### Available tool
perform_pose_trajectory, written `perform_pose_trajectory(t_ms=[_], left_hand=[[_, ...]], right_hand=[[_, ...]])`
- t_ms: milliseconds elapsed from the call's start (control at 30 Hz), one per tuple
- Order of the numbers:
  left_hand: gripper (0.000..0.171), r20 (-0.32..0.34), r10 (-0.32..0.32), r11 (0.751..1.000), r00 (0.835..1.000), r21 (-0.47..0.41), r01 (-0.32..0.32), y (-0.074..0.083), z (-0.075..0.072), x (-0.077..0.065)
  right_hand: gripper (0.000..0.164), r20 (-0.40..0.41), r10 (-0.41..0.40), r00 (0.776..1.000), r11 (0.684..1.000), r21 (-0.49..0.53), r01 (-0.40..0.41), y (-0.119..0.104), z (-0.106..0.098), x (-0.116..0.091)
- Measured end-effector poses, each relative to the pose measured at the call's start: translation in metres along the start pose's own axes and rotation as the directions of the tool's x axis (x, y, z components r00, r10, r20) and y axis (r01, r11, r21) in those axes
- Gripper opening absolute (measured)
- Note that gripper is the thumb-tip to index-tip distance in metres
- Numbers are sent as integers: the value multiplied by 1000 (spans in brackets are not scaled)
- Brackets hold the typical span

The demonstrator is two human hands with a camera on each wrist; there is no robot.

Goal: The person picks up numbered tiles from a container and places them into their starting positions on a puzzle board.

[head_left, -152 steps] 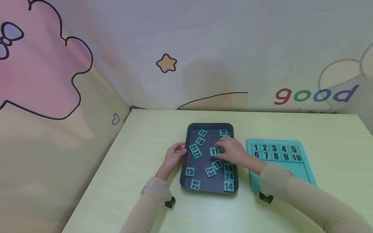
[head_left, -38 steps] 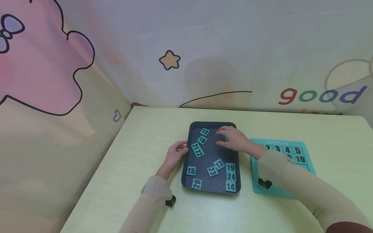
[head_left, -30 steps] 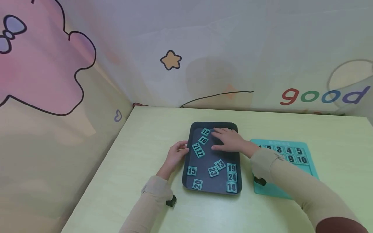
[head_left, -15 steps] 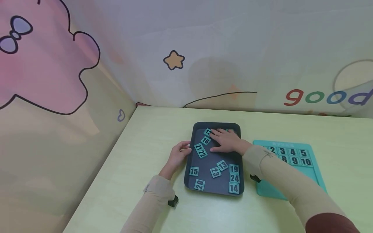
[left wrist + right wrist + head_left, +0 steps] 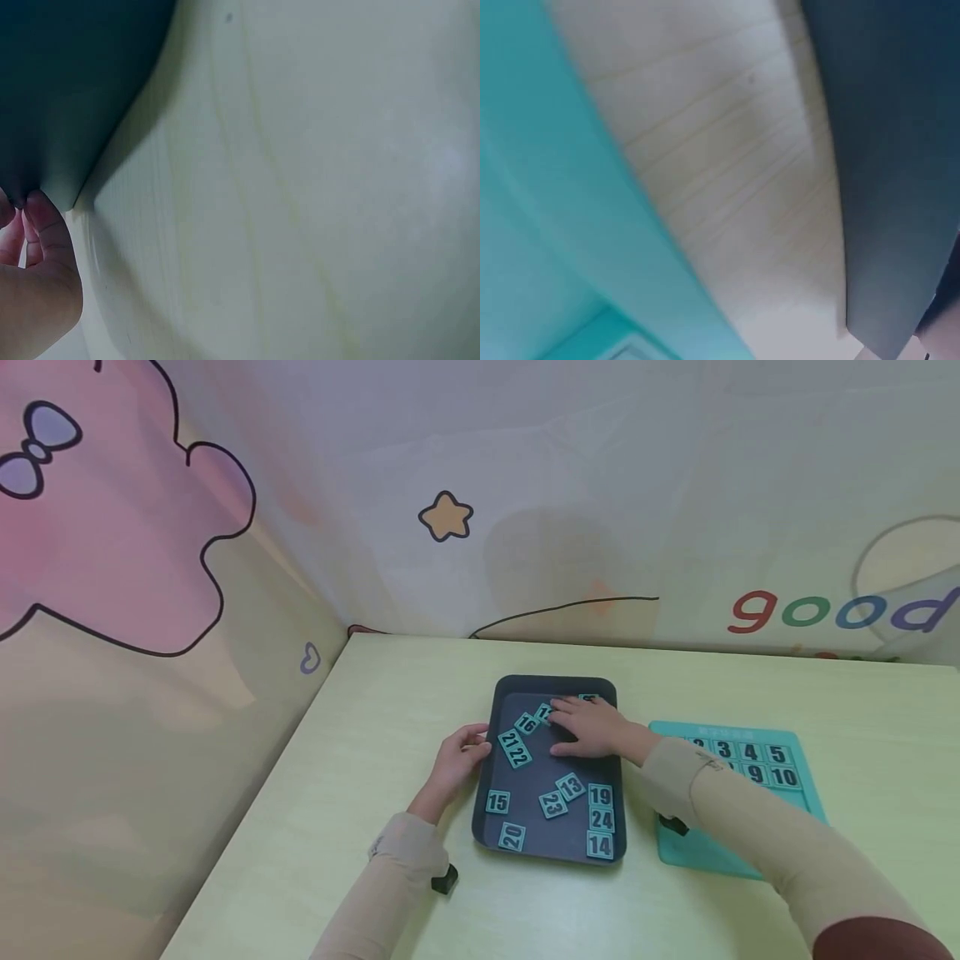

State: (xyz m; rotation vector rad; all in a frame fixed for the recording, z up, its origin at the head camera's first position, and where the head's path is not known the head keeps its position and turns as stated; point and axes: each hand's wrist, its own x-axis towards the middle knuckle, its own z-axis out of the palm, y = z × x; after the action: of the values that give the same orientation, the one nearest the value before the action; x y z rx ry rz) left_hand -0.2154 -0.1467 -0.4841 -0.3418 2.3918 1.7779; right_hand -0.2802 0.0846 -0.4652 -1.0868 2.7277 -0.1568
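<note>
A dark tray holds several teal number tiles. My left hand pinches the tray's left rim between thumb and fingers; the left wrist view shows those fingers at the edge. Over the tray's upper part, my right hand lies with fingers spread, its fingertips on the partly covered 12 tile. That tile touches the 16 tile. Just below are the joined 21 and 22 tiles. Behind the right hand another tile shows only partly.
Lower in the tray lie the 13 tile, 23 tile, 15 tile, 20 tile and a column with the 24 tile. Right of it, a teal number board sits partly under the right forearm. A wall stands behind the table.
The 11 tile seen in the tray earlier is no longer visible there. My right hand has moved left onto the 12 tile, which has slid right and nearer, against the 16. The left hand stays put.
</note>
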Motion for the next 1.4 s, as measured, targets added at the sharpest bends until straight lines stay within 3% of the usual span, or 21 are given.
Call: perform_pose_trajectory(t_ms=[167,300,500,667,800,1400], left_hand=[[33,-5,3,1000,1000,-1,-3,-3,0,2],[34,-8,12,1000,1000,-1,-12,-2,0,1],[34,-6,20,1000,1000,-6,-21,-2,0,1],[34,0,7,1000,1000,3,-7,-3,0,1],[34,0,-5,1000,1000,4,5,-4,0,2],[34,-9,-7,1000,1000,-8,7,-2,0,2]], right_hand=[[53,-3,-35,999,999,-1,35,2,-2,-8],[45,-51,-55,997,998,13,55,3,-2,-13],[51,-155,39,987,998,64,-29,-1,2,-11],[51,-182,149,972,987,94,-134,-6,5,-5],[46,-189,185,964,981,101,-168,-8,7,-1],[28,-188,147,971,975,195,-110,-11,6,-8]])
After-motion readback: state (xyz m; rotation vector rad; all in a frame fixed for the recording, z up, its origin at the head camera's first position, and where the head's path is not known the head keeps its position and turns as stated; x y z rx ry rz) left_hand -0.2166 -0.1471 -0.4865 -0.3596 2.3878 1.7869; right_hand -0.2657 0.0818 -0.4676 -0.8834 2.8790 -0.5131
